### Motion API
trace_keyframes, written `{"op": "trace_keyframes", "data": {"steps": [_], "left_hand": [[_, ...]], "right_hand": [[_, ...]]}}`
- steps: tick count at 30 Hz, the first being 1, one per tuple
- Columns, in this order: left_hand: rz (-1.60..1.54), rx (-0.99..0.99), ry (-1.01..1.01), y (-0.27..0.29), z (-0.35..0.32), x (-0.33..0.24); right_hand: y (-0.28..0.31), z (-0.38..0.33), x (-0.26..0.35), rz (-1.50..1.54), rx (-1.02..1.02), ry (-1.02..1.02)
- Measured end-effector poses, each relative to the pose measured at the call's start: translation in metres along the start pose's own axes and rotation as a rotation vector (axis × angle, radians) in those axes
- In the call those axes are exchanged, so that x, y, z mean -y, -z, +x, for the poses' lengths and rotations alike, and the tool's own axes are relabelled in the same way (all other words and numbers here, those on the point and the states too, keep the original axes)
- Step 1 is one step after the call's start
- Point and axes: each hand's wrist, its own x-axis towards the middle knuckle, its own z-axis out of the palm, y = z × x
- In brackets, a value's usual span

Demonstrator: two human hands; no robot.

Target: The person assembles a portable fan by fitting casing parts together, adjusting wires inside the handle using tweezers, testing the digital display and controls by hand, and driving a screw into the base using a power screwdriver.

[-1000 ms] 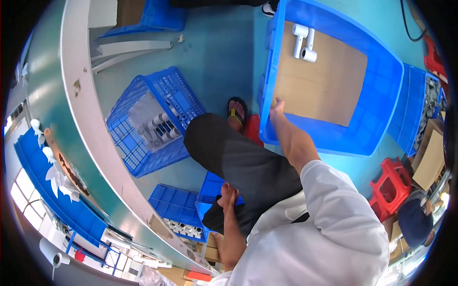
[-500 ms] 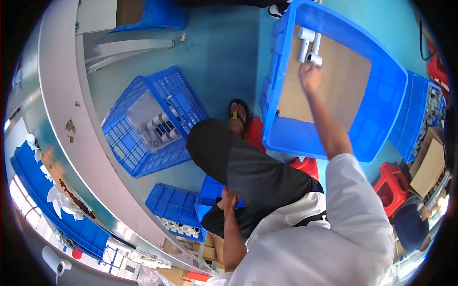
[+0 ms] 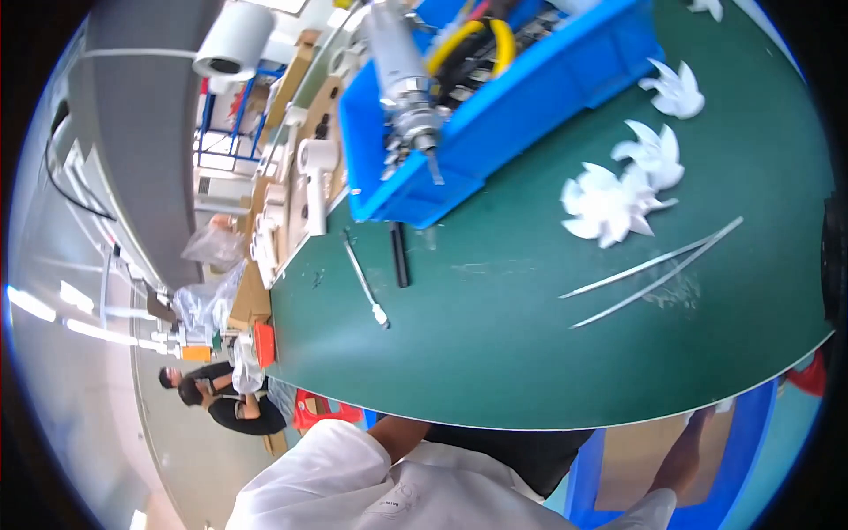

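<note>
My right arm reaches down past the table's front edge into a large blue bin (image 3: 579, 481) lined with brown cardboard. My right hand (image 3: 701, 419) is small and partly cut off by the table edge. Something white (image 3: 724, 405) shows right beside it; whether my fingers hold it cannot be made out. Of my left arm only a stretch of forearm shows at the table's edge, and the hand is hidden below the tabletop. On the green table (image 3: 495, 353) lie white fan impellers (image 3: 605, 205) and metal tweezers (image 3: 654, 272), with neither hand touching them.
A blue parts bin (image 3: 521, 132) with yellow-handled pliers (image 3: 477, 44) stands at the back, an electric screwdriver (image 3: 411, 97) over it. A black rod (image 3: 400, 256) and a thin pale stick (image 3: 365, 281) lie nearby. People (image 3: 238, 411) and a red stool (image 3: 322, 409) are far left.
The view has swung up from the floor and bins to the tabletop. My right hand stays down in the blue bin, where it was at a white handheld device; my left hand has gone out of sight.
</note>
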Motion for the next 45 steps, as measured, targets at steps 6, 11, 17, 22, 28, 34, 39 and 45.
{"op": "trace_keyframes", "data": {"steps": [6, 11, 17, 22, 28, 34, 39, 45], "left_hand": [[-0.057, 0.050, -0.137, -0.018, -0.009, -0.011], [-0.080, 0.094, -0.305, -0.023, -0.017, -0.031], [-0.120, 0.111, -0.507, -0.019, -0.025, -0.040], [-0.190, 0.108, -0.690, -0.006, -0.024, -0.057], [-0.271, 0.162, -0.751, 0.010, -0.040, -0.035], [-0.511, 0.622, -1.217, 0.182, -0.150, -0.043], [-0.654, -0.220, -1.250, 0.305, -0.116, -0.052], [-0.473, -0.885, -0.797, 0.372, 0.028, -0.097]], "right_hand": [[0.051, -0.060, -0.002, 0.042, -0.118, -0.226], [0.120, -0.126, -0.059, 0.114, -0.265, -0.428], [0.134, -0.171, -0.057, 0.409, -0.323, -0.276], [0.137, -0.240, 0.008, 0.553, -0.466, -0.341], [0.141, -0.278, 0.092, 0.675, -0.424, 0.084], [0.143, -0.326, 0.280, 0.311, -0.203, 0.684], [0.111, -0.360, 0.443, -0.290, 0.019, 1.172], [0.014, -0.361, 0.573, -0.795, 0.334, 1.656]]}}
